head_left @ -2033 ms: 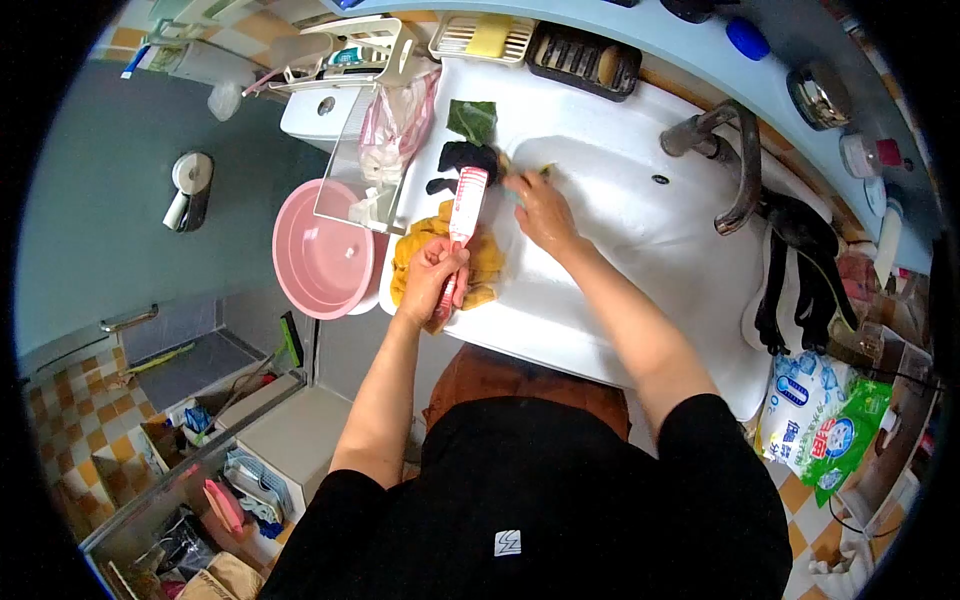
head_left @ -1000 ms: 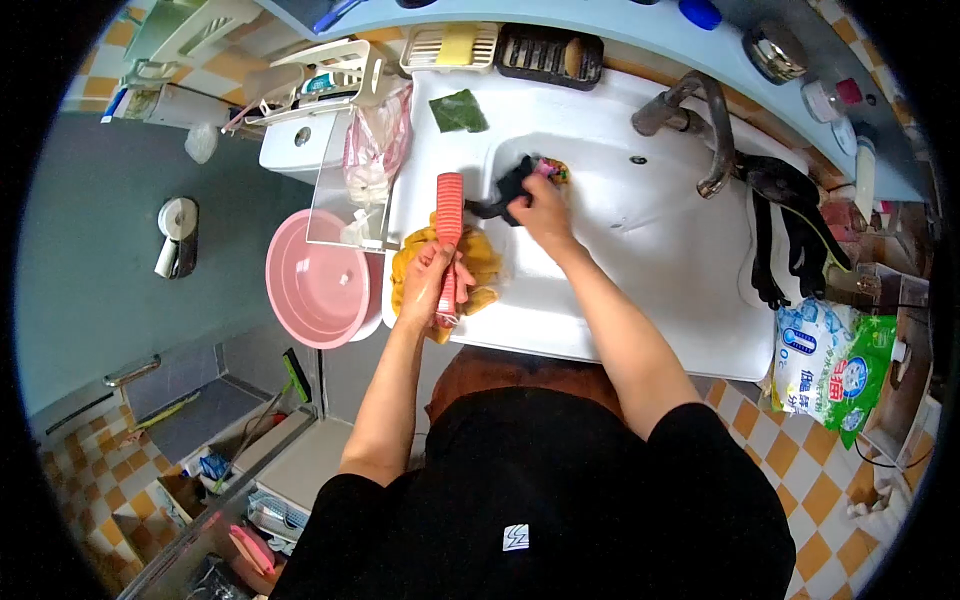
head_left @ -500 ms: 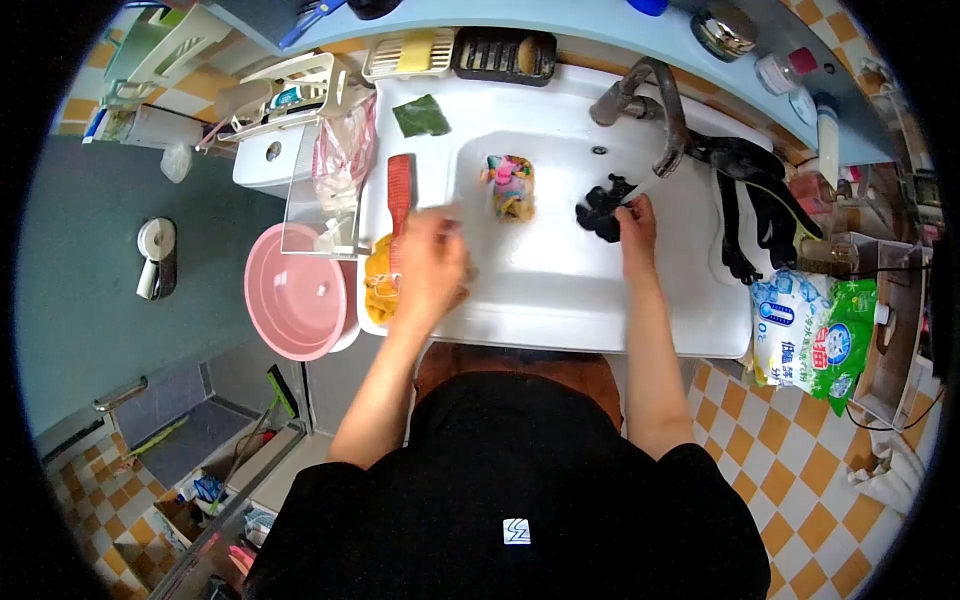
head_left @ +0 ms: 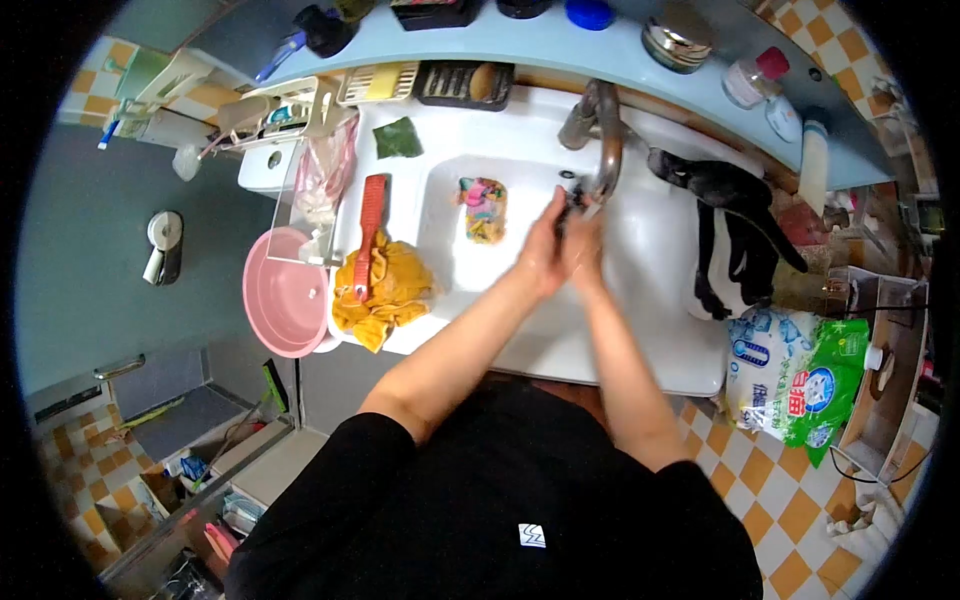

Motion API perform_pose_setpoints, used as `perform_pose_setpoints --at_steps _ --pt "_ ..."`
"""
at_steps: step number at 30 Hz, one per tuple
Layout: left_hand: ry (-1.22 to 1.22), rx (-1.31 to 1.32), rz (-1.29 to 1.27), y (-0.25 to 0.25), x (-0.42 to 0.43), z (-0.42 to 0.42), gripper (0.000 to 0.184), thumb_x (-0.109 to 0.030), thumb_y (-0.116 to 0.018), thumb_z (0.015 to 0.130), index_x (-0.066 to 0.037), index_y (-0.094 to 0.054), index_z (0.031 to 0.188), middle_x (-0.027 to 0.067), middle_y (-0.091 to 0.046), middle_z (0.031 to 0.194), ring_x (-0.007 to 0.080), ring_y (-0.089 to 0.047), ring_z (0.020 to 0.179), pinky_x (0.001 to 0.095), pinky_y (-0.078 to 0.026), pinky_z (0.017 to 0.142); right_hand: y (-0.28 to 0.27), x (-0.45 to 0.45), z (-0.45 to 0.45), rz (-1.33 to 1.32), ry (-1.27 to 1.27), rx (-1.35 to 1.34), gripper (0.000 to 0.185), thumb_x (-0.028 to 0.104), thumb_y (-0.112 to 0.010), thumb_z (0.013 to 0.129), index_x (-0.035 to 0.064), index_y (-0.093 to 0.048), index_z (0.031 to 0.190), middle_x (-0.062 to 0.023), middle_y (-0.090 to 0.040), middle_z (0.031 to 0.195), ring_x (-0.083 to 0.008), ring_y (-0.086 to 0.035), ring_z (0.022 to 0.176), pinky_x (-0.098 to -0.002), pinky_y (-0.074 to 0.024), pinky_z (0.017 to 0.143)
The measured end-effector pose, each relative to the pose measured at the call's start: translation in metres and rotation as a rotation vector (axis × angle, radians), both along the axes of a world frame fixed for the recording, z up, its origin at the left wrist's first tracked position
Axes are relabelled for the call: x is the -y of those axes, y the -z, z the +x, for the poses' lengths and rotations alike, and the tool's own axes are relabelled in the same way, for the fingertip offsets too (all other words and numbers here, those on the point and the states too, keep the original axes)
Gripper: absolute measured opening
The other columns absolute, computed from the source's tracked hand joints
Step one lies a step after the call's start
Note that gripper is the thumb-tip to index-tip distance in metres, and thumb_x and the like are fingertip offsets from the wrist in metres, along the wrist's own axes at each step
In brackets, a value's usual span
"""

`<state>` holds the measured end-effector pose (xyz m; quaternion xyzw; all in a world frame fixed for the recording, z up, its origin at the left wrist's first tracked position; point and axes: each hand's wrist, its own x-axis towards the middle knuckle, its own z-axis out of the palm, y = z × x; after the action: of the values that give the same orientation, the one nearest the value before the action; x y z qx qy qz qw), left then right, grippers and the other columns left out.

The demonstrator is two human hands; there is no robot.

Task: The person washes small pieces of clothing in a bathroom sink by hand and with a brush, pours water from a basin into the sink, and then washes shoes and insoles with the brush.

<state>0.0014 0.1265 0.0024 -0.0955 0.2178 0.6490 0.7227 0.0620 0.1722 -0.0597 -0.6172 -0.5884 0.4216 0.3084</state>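
Under the faucet [head_left: 606,150], my hands are together over the sink basin [head_left: 640,290]. Between them is a small crumpled black cloth [head_left: 573,196], mostly covered by the fingers. My left hand [head_left: 541,252] presses against it from the left, fingers pointing up toward the spout. My right hand [head_left: 582,245], blurred by motion, closes on it from the right. A wet, multicoloured cloth bundle [head_left: 485,210] lies in the basin left of my hands. On the left rim, a red brush [head_left: 370,225] rests partly across a bunched yellow cloth [head_left: 400,283].
A green scouring pad [head_left: 397,138] and soap dishes [head_left: 465,84] sit along the back. Black wet garments [head_left: 740,195] hang over the right rim, above a detergent bag [head_left: 790,385]. A pink basin [head_left: 285,300] stands at left. Jars line the blue shelf [head_left: 540,35].
My left hand has moved right from beside the yellow cloth to join my right hand. The black cloth and right hand have shifted left beneath the spout. The view has shifted slightly.
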Motion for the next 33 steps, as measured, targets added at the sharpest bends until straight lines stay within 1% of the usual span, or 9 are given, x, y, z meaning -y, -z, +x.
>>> perform_pose_setpoints --at_steps 2,4,7,15,18,21,24,26,33 --pt "0.014 -0.241 -0.266 0.036 -0.014 -0.034 0.028 -0.036 -0.062 0.099 -0.015 -0.064 0.117 0.0034 -0.067 0.105 0.0191 -0.062 0.097 0.0342 -0.051 0.088 -0.049 0.057 -0.007 0.061 -0.297 0.039 0.061 0.03 -0.045 0.098 -0.0038 -0.034 0.148 -0.028 -0.042 0.149 -0.0406 -0.046 0.135 -0.0451 -0.0367 0.111" --pt "-0.212 -0.453 -0.289 0.001 -0.012 -0.013 0.039 -0.033 -0.06 0.1 -0.016 -0.057 0.135 0.0005 -0.063 0.124 0.0177 -0.06 0.11 0.0324 -0.05 0.089 -0.047 0.072 -0.007 0.312 -0.33 0.037 0.066 0.042 -0.037 0.102 -0.0023 -0.032 0.15 -0.0323 -0.036 0.151 -0.0474 -0.038 0.138 -0.0483 -0.0316 0.115" --pt "-0.04 -0.279 -0.226 0.002 0.016 0.02 0.042 -0.031 -0.052 0.104 -0.017 -0.05 0.144 -0.0009 -0.052 0.141 0.0157 -0.053 0.122 0.0334 -0.048 0.096 0.0 -0.026 0.017 -0.304 -0.23 0.033 0.065 0.044 -0.036 0.103 -0.0035 -0.037 0.148 -0.0293 -0.039 0.151 -0.0419 -0.04 0.139 -0.0458 -0.0336 0.114" --pt "-0.168 -0.106 -0.177 0.052 0.012 -0.002 0.039 -0.033 -0.036 0.109 -0.017 -0.048 0.142 0.003 -0.054 0.139 0.0211 -0.057 0.119 0.037 -0.048 0.104 0.074 0.002 0.01 0.326 -0.444 0.209 0.042 0.033 -0.043 0.102 -0.0005 -0.055 0.124 -0.027 -0.057 0.127 -0.0451 -0.055 0.116 -0.0525 -0.0451 0.092" --pt "-0.132 -0.104 -0.243 0.025 0.019 0.032 0.038 -0.038 -0.044 0.106 -0.01 -0.056 0.128 0.0067 -0.063 0.116 0.0222 -0.062 0.105 0.0376 -0.051 0.097 0.019 -0.056 0.019 -0.258 -0.375 0.129 0.054 0.035 -0.042 0.105 -0.0015 -0.045 0.144 -0.0253 -0.051 0.142 -0.0371 -0.049 0.133 -0.0446 -0.0358 0.112" --pt "-0.075 0.15 0.344 0.08 0.011 0.0 0.036 -0.037 -0.042 0.106 -0.011 -0.057 0.126 0.0051 -0.064 0.113 0.0232 -0.062 0.107 0.0401 -0.043 0.108 0.0 0.015 -0.001 -0.075 -0.282 0.119 0.047 0.035 -0.048 0.099 0.0034 -0.054 0.132 -0.0265 -0.057 0.131 -0.0427 -0.051 0.126 -0.0495 -0.0403 0.104" --pt "-0.399 -0.405 -0.108 0.035 0.018 0.005 0.042 -0.042 -0.038 0.107 -0.009 -0.053 0.128 0.0034 -0.061 0.118 0.02 -0.059 0.107 0.0378 -0.047 0.102 -0.009 0.011 0.004 -0.14 -0.29 -0.031 0.053 0.036 -0.049 0.099 0.0038 -0.048 0.14 -0.0246 -0.053 0.139 -0.0398 -0.048 0.132 -0.0464 -0.0376 0.109" --pt "0.026 -0.014 -0.04 0.043 0.021 0.004 0.043 -0.041 -0.039 0.107 -0.01 -0.051 0.134 0.0039 -0.058 0.126 0.0183 -0.056 0.111 0.0351 -0.046 0.102 -0.012 0.008 0.007 -0.189 -0.284 -0.138 0.058 0.036 -0.05 0.099 0.004 -0.044 0.146 -0.0233 -0.05 0.144 -0.0378 -0.045 0.136 -0.0444 -0.0358 0.112" --pt "-0.186 -0.075 -0.034 0.078 0.025 -0.01 0.037 -0.04 -0.037 0.107 -0.012 -0.056 0.121 0.0066 -0.061 0.115 0.0205 -0.06 0.103 0.0446 -0.05 0.098 -0.009 0.054 0.0 0.147 -0.39 -0.011 0.034 0.025 -0.048 0.098 0.0103 -0.06 0.126 -0.0179 -0.049 0.146 -0.0371 -0.042 0.139 -0.048 -0.034 0.114"
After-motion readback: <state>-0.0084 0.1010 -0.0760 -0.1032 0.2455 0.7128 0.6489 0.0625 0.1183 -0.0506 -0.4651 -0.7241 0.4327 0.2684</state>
